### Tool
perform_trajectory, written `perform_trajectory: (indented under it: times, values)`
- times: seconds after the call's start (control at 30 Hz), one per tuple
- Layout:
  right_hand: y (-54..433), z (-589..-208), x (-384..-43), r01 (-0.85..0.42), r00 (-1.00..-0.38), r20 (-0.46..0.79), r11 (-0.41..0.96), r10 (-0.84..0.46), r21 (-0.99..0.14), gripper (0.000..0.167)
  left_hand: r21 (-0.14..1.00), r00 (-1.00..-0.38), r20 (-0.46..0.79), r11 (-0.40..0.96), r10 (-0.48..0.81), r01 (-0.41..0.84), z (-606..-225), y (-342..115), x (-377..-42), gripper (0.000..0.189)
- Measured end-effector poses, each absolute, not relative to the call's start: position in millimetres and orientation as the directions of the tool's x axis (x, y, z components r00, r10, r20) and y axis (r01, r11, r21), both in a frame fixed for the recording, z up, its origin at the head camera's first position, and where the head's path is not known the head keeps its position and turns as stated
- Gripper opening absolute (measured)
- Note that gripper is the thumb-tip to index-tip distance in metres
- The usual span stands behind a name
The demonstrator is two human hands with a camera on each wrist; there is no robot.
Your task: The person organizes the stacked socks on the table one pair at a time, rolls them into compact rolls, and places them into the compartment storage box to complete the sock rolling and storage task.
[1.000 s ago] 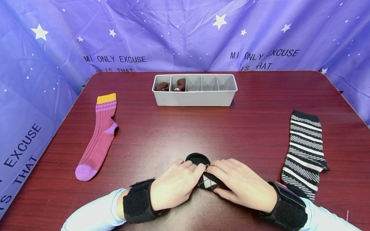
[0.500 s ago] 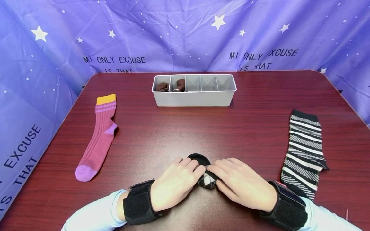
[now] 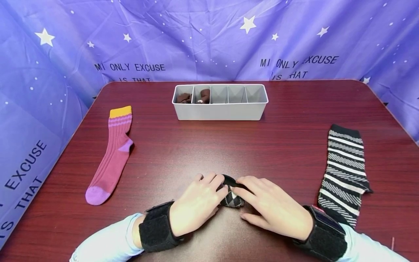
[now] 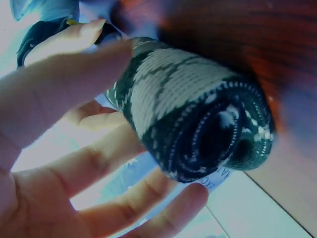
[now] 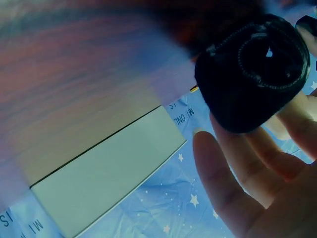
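A black sock with a grey and white diamond pattern (image 3: 233, 199), rolled into a short cylinder, lies on the table between my two hands. My left hand (image 3: 197, 205) holds its left end; in the left wrist view the thumb lies along the patterned side of the rolled sock (image 4: 173, 87) and the fingers are on the other side, with the spiral end showing. My right hand (image 3: 273, 204) has its fingers bent over the right part of the roll, the thumb a little apart from it. The right wrist view shows the sock's dark coiled end (image 5: 237, 99) against those fingers.
A grey box with several compartments (image 3: 220, 112) stands at the back, brown rolled items (image 3: 204, 96) in its two left compartments. A pink sock with a yellow cuff (image 3: 112, 153) lies flat at left. At right lies a black-and-white striped sock (image 3: 345, 171), close to the right forearm.
The rolled sock has turned and shifted slightly away from me, with less of its black part showing. My left fingers have moved forward with it, and the right thumb has spread from the roll.
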State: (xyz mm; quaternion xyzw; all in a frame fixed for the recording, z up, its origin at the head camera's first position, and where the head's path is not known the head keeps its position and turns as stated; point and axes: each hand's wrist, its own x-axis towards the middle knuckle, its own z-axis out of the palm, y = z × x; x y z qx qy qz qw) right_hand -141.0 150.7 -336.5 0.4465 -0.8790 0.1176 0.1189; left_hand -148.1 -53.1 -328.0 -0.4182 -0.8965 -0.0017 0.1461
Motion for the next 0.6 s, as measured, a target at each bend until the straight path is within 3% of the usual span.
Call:
perform_trajectory:
  times: [0.17, 0.33, 0.6]
  values:
    - [148.7, -337.5, -139.2, -0.810, -0.575, 0.325, 0.578, -0.751, -0.100, 0.056, -0.158, -0.566, 0.260, 0.612, 0.783, 0.775, -328.4, -52.8, -148.3, 0.015]
    - [146.2, -337.4, -138.0, -0.818, -0.562, 0.345, 0.566, -0.752, -0.098, 0.050, -0.119, -0.505, 0.299, 0.557, 0.809, 0.822, -328.3, -54.7, -149.1, 0.017]
    - [145.8, -336.6, -135.7, -0.824, -0.552, 0.367, 0.558, -0.749, -0.102, 0.033, 0.224, -0.507, 0.242, 0.460, 0.827, 0.859, -323.5, -57.4, -153.3, 0.027]
